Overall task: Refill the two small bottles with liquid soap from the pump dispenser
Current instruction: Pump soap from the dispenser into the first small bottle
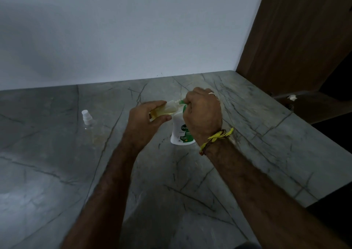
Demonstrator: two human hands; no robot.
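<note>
Left hand (pixel 146 119) wrapped around a small bottle (pixel 163 110), tipped sideways so its mouth met the green spout. Right hand (pixel 202 113) curled over the pump dispenser (pixel 182 132), likely to push soap out; pump top hidden under the fingers. Some yellow soap already inside. Dispenser standing on the grey counter (pixel 190 182). Second small bottle (pixel 88 119) well off to the left, capped, probably waiting its turn.

The worktop (pixel 57 172) is grey stone with dark veins. The pump dispenser (pixel 180 134) is white with a green label. A yellow thread band (pixel 217 136) circles one wrist.
</note>
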